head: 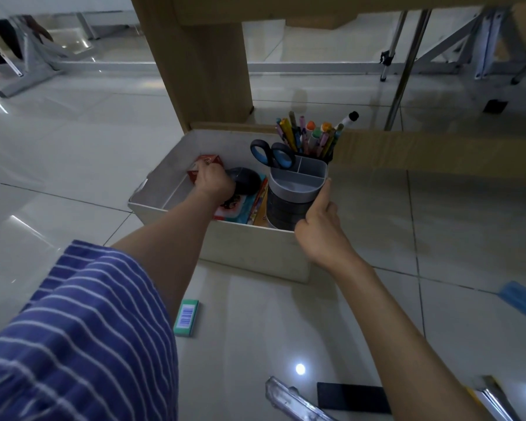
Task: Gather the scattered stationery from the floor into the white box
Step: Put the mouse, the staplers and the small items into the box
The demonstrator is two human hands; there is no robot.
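Observation:
The white box point(249, 247) stands on the tiled floor under a wooden desk. My left hand point(213, 180) reaches inside it and holds a small red box point(202, 165) beside a black rounded object point(246, 180). My right hand point(319, 226) grips the side of a grey pen holder point(292, 196) set in the box's right end; it carries blue-handled scissors point(272, 153) and several pens point(310, 135). Colourful booklets point(249, 208) lie on the box's bottom. A green eraser box with a barcode point(186, 317) lies on the floor in front.
A clear plastic item point(289, 399), a black flat rectangle point(353, 396) and a metal-edged item point(495, 396) lie at the bottom of the view. A blue object point(523, 299) sits at the right edge. The desk's wooden leg point(207, 62) rises behind the box, with metal table legs point(407, 62) beyond.

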